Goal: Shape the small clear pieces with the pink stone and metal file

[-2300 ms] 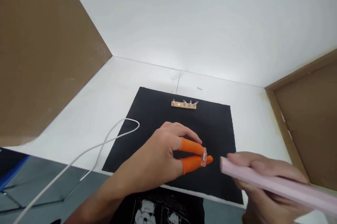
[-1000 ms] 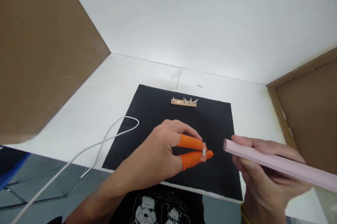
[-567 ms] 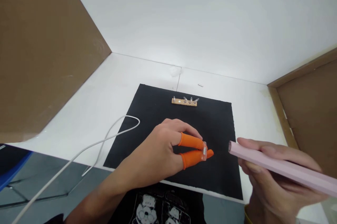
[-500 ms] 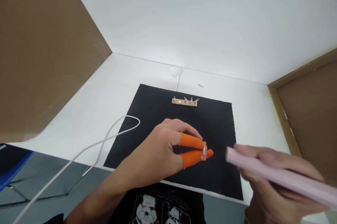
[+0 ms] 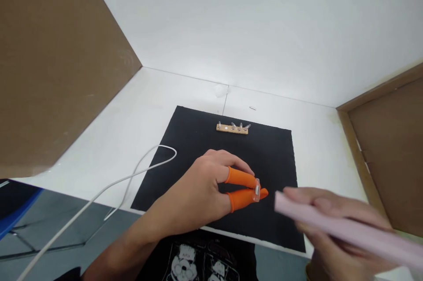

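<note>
Pinched between the thumb and forefinger of our left hand (image 5: pixel 208 184), just right of and below the centre of the frame, is a small clear piece (image 5: pixel 257 190) with a silvery glint in its middle. Both of those digits wear orange finger sleeves (image 5: pixel 243 178), and the piece stands roughly upright across their tips. At the lower right, our right hand (image 5: pixel 343 207) has its fingers wrapped around a pale pink rod (image 5: pixel 330 223); hand and rod are blurred. The rod slants from its blunt end, near the clear piece but apart from it, down towards the right edge of the frame. Beneath our hands we see a black mat (image 5: pixel 191 140) lying on a white table (image 5: pixel 115 113). Near the mat's far edge, just above the centre of the frame, rests a narrow tan strip (image 5: pixel 229 129). It bears a white dot and four little clear bits: one by its left end, and three clustered to the right, some leaning. Beyond the mat, a tiny silvery pin (image 5: pixel 253 108) lies on the table. A white cable (image 5: pixel 99 194) runs up from the lower left corner and loops onto the mat's left side. Brown panels (image 5: pixel 59 65) flank the scene at left and right, and a white wall (image 5: pixel 251 21) fills the top.
</note>
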The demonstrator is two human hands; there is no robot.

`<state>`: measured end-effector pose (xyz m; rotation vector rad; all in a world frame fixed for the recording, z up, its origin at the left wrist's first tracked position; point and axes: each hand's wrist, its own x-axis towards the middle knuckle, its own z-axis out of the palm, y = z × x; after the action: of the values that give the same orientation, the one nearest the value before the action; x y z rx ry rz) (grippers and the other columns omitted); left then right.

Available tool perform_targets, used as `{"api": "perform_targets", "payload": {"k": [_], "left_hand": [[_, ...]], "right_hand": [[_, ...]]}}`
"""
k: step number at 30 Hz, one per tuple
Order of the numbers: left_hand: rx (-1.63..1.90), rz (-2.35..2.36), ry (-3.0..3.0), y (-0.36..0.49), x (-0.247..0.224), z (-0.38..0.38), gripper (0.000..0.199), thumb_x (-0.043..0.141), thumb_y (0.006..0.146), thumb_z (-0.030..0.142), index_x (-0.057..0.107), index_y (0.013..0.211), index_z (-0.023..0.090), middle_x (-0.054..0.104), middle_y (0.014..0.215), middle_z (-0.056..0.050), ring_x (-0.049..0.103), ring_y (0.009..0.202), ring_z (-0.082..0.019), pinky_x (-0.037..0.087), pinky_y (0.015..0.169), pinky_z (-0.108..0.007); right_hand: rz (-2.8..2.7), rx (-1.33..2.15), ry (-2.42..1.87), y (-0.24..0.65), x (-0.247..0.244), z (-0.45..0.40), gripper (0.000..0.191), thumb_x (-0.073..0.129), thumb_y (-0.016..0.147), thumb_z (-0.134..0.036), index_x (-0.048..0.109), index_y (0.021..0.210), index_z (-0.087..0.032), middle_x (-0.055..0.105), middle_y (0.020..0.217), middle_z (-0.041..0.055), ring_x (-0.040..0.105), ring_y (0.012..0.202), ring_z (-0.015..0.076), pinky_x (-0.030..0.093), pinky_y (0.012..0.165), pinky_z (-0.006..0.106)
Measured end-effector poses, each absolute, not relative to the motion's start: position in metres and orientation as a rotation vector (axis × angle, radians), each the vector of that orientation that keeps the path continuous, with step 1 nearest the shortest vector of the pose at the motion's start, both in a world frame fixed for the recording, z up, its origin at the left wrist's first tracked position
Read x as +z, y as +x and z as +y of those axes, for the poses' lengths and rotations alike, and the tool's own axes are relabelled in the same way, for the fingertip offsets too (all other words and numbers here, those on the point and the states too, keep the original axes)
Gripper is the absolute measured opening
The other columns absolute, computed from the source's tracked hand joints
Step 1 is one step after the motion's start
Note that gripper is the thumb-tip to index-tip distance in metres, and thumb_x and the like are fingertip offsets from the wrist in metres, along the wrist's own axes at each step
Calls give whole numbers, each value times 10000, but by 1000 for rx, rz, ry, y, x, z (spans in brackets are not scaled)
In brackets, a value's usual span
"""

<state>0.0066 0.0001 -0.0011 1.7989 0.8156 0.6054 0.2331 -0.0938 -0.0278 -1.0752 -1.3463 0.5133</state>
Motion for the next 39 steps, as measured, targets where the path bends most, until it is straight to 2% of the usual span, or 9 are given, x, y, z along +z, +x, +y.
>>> {"api": "perform_targets", "payload": {"k": [4, 9, 12, 16, 19, 23, 27, 33, 39], "left_hand": [[611, 815, 1782, 9, -1, 2, 63, 868, 958, 240, 914, 976, 278, 858, 1152, -13, 750, 1069, -209, 588, 1000, -351], [593, 814, 1802, 6, -2, -1, 54, 871, 951, 248, 911, 979, 271, 855, 1148, -5, 750, 1081, -205, 585, 1000, -335], [574, 832, 1804, 4, -3, -2, 58, 870, 954, 265, 912, 991, 279, 853, 1167, -8, 746, 1102, -212, 595, 995, -335], [584, 822, 1805, 7, -2, -1, 72, 866, 959, 249, 916, 986, 294, 857, 1152, -15, 750, 1089, -217, 600, 1011, -355], [589, 816, 1805, 9, -2, 0, 72, 866, 959, 242, 915, 987, 286, 858, 1154, -17, 752, 1084, -217, 599, 1001, -352], [584, 815, 1805, 7, -3, -3, 52, 875, 947, 243, 908, 976, 273, 853, 1164, -9, 749, 1098, -214, 588, 1002, -339], [568, 824, 1797, 7, -5, -3, 57, 871, 955, 259, 909, 987, 285, 851, 1164, 1, 745, 1102, -209, 580, 1000, -337], [576, 819, 1786, 10, -3, 1, 57, 863, 967, 262, 912, 990, 280, 853, 1156, -2, 738, 1094, -209, 578, 977, -338], [569, 814, 1803, 6, -6, -3, 59, 868, 960, 262, 907, 1001, 281, 849, 1168, 7, 737, 1105, -203, 571, 967, -321]], "right_hand": [[-1515, 557, -977, 220, -13, -93, 142, 873, 948, -257, 792, 1065, -264, 889, 895, 18, 840, 662, 211, 714, 620, 305], [-1312, 536, -1100, 238, -35, -97, 316, 896, 864, -95, 786, 1122, -241, 893, 1054, 66, 882, 897, 275, 764, 711, 376], [-1233, 477, -1111, 243, -40, -98, 341, 907, 844, -82, 782, 1129, -222, 891, 1049, 79, 882, 899, 296, 768, 706, 409], [-1426, 557, -1054, 230, -24, -98, 245, 902, 888, -156, 789, 1084, -248, 897, 1001, 44, 876, 822, 238, 747, 706, 320], [-1462, 579, -1048, 225, -18, -99, 222, 894, 898, -176, 797, 1075, -269, 894, 948, 30, 865, 743, 240, 744, 670, 333], [-1318, 536, -1102, 237, -36, -99, 312, 888, 856, -73, 794, 1102, -240, 893, 1040, 64, 885, 886, 284, 768, 713, 366], [-1287, 501, -1095, 239, -40, -98, 341, 879, 858, -50, 780, 1135, -223, 892, 1060, 63, 885, 909, 276, 768, 740, 360], [-1507, 612, -1031, 226, -21, -100, 242, 897, 893, -167, 786, 1087, -260, 895, 962, 36, 866, 748, 235, 740, 662, 319], [-1263, 496, -1122, 242, -43, -100, 330, 878, 847, -52, 792, 1114, -228, 891, 1044, 76, 887, 910, 309, 774, 733, 375]]}}
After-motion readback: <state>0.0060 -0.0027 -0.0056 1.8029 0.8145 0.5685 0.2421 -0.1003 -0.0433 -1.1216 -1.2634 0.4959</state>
